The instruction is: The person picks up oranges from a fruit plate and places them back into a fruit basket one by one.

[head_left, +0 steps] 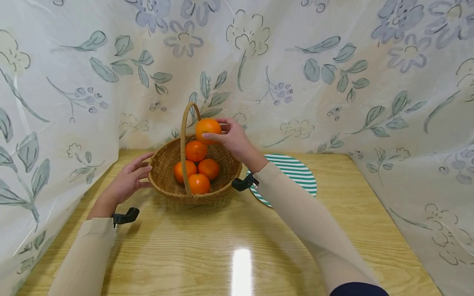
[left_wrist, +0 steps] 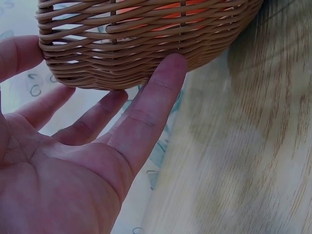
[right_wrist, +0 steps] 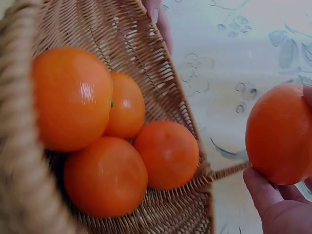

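My right hand pinches an orange between thumb and fingers, raised over the back of a wicker basket. In the right wrist view, that orange appears beyond the basket rim. Several more oranges lie together inside the basket, under its arched handle. At the basket's left side is my left hand, fingers spread and fairly straight. The left wrist view has its fingertips right at the woven wall, palm facing the basket.
A round green-and-white striped placemat lies right of the basket, partly under the right forearm. The wooden table extends in front. Floral cloth hangs behind and along both sides. Each wrist wears a black camera mount.
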`<state>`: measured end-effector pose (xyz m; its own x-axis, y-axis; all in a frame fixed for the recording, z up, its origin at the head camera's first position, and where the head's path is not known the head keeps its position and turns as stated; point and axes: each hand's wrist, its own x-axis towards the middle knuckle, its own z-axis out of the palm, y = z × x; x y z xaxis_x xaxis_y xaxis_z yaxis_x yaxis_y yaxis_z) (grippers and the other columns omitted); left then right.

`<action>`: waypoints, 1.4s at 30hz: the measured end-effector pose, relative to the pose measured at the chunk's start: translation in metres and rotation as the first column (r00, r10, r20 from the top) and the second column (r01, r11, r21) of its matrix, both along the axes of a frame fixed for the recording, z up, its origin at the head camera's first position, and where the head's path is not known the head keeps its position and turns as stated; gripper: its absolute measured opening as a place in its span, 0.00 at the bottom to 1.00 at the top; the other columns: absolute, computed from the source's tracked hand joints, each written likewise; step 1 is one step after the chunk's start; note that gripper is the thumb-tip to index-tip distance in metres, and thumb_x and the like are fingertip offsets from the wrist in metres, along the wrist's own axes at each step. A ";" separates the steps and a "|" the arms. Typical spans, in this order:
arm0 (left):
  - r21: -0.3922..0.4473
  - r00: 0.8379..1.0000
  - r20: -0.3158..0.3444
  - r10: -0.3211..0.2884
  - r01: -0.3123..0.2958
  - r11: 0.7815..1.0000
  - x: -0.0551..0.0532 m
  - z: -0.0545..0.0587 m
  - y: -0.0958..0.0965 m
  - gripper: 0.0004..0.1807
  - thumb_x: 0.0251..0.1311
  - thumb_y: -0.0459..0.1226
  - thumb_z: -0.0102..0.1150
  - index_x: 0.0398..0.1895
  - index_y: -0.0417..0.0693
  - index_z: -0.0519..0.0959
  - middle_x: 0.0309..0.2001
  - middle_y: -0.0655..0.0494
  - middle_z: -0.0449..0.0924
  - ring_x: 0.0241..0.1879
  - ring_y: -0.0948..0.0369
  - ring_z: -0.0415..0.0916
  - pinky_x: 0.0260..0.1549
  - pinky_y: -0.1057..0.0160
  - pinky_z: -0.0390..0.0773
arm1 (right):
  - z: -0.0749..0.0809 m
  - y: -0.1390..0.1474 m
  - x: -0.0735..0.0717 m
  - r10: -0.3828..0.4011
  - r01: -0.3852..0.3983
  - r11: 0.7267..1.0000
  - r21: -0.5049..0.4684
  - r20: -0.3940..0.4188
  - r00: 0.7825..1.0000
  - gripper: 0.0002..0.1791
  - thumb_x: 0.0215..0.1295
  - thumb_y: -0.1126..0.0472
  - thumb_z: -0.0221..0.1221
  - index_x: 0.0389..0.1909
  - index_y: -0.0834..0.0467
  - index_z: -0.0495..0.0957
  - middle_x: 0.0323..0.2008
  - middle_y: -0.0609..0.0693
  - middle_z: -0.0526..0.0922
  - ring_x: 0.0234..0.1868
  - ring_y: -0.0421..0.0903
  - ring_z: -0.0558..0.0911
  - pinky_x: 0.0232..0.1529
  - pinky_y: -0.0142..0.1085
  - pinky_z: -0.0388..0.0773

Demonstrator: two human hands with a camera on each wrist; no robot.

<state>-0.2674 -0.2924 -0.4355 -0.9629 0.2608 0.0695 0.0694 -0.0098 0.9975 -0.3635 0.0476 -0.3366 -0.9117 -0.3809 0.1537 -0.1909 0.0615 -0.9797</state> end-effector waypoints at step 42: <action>-0.062 0.998 0.041 0.036 -0.033 0.998 0.006 0.006 0.004 0.33 0.81 0.42 0.46 0.83 0.50 0.50 0.62 0.55 0.65 0.52 0.61 0.82 0.44 0.58 0.88 | -0.021 -0.092 0.008 0.378 -0.226 0.699 0.678 -0.083 0.922 0.32 0.53 0.39 0.75 0.53 0.56 0.85 0.46 0.46 0.87 0.46 0.42 0.82 0.48 0.28 0.78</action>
